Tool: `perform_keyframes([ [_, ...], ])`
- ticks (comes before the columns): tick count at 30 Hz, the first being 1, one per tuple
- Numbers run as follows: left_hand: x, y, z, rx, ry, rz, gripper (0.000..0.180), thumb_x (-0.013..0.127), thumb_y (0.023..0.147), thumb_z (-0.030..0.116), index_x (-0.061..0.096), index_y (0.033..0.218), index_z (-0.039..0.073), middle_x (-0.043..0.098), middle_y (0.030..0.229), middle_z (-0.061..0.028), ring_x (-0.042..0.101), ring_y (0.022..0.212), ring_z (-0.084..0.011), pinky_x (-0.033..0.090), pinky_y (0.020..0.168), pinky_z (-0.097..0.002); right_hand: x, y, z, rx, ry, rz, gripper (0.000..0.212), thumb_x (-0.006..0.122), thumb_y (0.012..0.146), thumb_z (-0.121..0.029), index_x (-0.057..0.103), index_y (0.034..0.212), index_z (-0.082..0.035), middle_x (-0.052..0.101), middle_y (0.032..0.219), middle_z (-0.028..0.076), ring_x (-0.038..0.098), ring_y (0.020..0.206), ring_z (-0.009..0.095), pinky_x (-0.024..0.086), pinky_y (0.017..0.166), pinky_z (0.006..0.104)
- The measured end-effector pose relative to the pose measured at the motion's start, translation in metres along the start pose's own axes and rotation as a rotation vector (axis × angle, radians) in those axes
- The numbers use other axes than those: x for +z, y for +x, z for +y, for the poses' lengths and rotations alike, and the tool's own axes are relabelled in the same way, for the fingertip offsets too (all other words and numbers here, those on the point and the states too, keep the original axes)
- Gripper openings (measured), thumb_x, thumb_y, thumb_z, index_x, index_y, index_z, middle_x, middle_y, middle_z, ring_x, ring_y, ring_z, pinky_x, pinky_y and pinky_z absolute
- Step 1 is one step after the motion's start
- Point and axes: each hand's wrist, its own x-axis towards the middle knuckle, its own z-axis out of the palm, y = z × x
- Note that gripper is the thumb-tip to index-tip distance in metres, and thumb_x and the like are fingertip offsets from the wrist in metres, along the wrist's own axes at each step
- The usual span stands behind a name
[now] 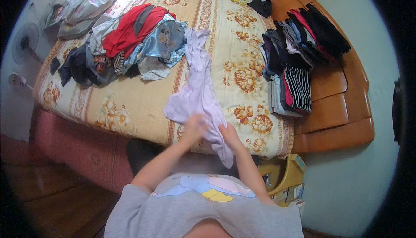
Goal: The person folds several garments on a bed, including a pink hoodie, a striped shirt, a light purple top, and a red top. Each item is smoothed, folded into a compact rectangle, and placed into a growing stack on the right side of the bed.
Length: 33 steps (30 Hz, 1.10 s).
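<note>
Head view: a lilac garment (198,86) lies lengthwise on the floral bedspread (147,121) before me, its near end reaching the bed's edge. My right hand (231,137) grips its right border, thumb on top; my left hand (196,126) is over the cloth, too blurred for me to tell whether its fingers are closed. I'd say a light pinch on the right suits this thin-looking fabric, with strokes outward from the middle and the edges lined up before any crease is pressed (the bunched far end looks likeliest to stay wrinkled). Around me, a loose heap topped by a red garment (125,32) sits to the left, and a folded striped garment (297,87) tops one of the stacks by the brown padded headboard (329,108). A fan (25,43) stands beyond the bed's left side, dark wooden floor (47,194) shows at lower left, and a yellow shelf unit (286,177) is tucked near the right corner.
</note>
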Motion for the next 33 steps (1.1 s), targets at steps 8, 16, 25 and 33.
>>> perform_keyframes([
  [8,0.017,0.057,-0.088,-0.387,0.089,0.044,0.063,0.066,0.072,0.038,0.049,0.114,-0.006,0.056,0.109,-0.0245,0.054,0.1,-0.0385,0.042,0.084,-0.0398,-0.011,-0.07,-0.061,0.089,-0.609,-0.163,0.036,0.047,0.086,-0.035,0.058,0.101,-0.005,0.06,0.097,0.023,0.057,0.092,0.037,0.044,0.08,0.0406],
  [16,0.03,-0.025,0.007,-0.255,-0.587,0.153,0.019,0.053,0.085,0.015,0.057,0.093,-0.002,0.06,0.082,-0.0145,0.056,0.076,-0.0225,0.043,0.069,-0.032,-0.117,-0.015,-0.053,-0.019,-0.703,0.627,0.036,0.047,0.086,-0.03,0.057,0.108,-0.004,0.06,0.095,0.022,0.056,0.092,0.037,0.043,0.081,0.0431],
  [25,0.045,-0.047,0.054,0.413,0.123,-0.311,0.024,0.059,0.069,0.005,0.062,0.093,0.008,0.041,0.12,-0.0224,0.032,0.115,-0.0433,0.023,0.096,-0.053,0.009,-0.019,-0.094,-0.241,-0.546,0.101,0.048,0.064,0.076,-0.021,0.051,0.118,-0.001,0.05,0.119,0.022,0.05,0.108,0.033,0.039,0.09,0.0361],
  [33,0.04,-0.054,0.05,0.373,-0.098,-0.194,0.014,0.058,0.077,0.012,0.061,0.086,0.002,0.046,0.121,-0.0192,0.043,0.113,-0.0376,0.033,0.093,-0.0468,-0.023,-0.025,-0.049,-0.265,-0.215,0.404,0.021,0.054,0.08,-0.01,0.058,0.096,0.002,0.063,0.086,0.013,0.06,0.079,0.026,0.047,0.071,0.0362],
])
